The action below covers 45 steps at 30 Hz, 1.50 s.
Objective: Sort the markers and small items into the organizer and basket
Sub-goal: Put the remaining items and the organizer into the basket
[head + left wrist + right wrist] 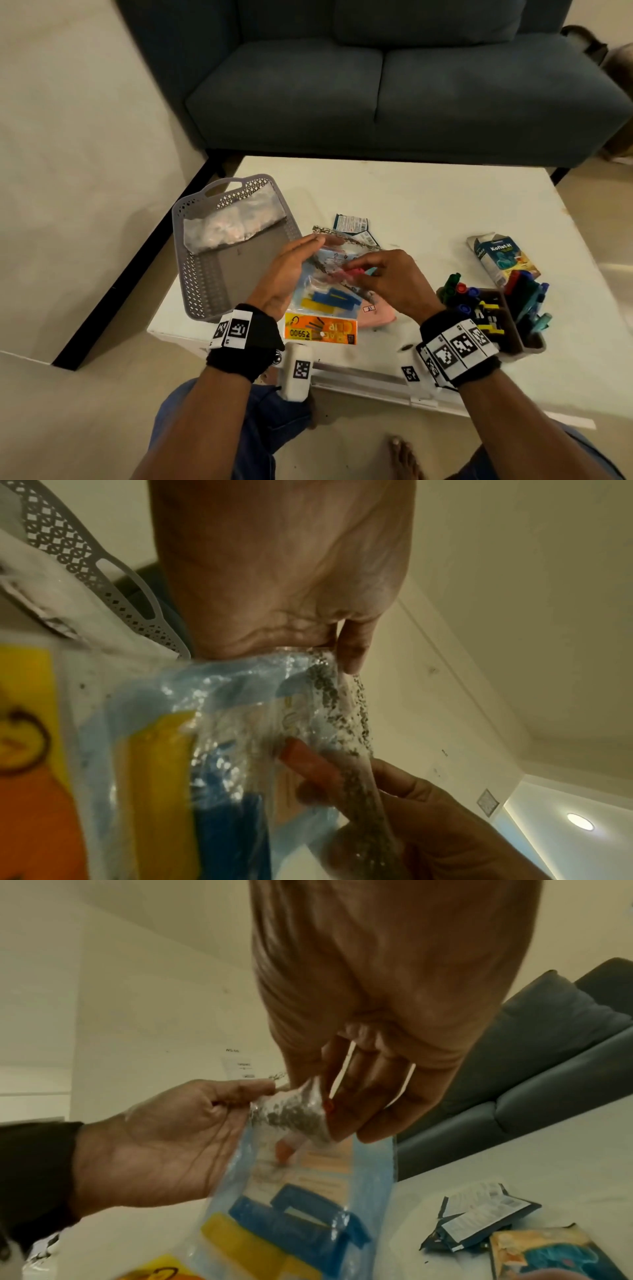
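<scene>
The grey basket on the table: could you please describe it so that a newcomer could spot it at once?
On the white table before the blue sofa, look to the near-left corner. The grey basket sits there, beside the left hand; its perforated walls and handle slot set it apart.

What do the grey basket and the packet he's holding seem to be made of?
The grey basket: moulded plastic by its look, matt, with walls pierced in a regular lattice. The packet: thin clear plastic film, glossy and crinkled; the blue and yellow pieces inside show through. Its orange header may be printed card.
</scene>
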Each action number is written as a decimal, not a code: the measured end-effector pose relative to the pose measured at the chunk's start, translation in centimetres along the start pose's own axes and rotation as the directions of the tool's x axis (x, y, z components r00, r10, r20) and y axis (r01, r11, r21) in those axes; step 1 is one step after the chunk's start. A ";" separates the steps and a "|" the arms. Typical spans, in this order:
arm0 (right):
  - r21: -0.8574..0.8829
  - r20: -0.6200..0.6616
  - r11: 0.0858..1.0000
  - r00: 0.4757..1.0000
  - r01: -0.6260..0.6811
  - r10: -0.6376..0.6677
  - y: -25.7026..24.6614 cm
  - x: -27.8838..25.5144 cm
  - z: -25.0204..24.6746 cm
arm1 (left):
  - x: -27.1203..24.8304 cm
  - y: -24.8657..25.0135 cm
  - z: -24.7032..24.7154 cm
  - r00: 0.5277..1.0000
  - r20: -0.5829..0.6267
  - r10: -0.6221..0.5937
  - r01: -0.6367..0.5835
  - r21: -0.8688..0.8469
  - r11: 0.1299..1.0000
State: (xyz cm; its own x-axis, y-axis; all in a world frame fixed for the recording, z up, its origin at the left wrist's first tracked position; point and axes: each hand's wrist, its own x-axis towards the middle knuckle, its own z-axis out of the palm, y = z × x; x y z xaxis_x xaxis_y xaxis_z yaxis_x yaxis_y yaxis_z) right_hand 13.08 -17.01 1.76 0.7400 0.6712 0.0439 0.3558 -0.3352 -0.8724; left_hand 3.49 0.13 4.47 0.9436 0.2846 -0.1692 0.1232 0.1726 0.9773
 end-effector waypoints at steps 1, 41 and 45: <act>-0.005 0.007 1.000 1.000 0.011 -0.011 -0.2 -0.1 0.2 | 0.0 0.0 0.1 1.000 0.003 -0.001 0.001 -0.018 1.000; 0.086 -0.189 0.991 0.979 0.098 -0.081 -0.2 -0.7 -1.6 | 0.7 -0.9 0.2 0.996 -0.064 -0.067 0.040 -0.351 0.935; 0.155 -0.299 0.987 0.954 0.030 0.018 0.0 -0.3 -0.2 | 0.6 -1.0 0.3 0.994 -0.102 -0.043 0.011 -0.293 0.956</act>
State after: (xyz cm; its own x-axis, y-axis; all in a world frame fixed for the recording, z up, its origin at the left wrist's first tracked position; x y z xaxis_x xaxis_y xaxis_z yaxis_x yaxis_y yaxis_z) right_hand 12.97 -17.37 1.80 0.8832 0.4363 0.1722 0.2853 -0.2082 -0.9356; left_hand 4.06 -0.12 3.45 0.9010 0.3718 -0.2235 0.0385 0.4446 0.8949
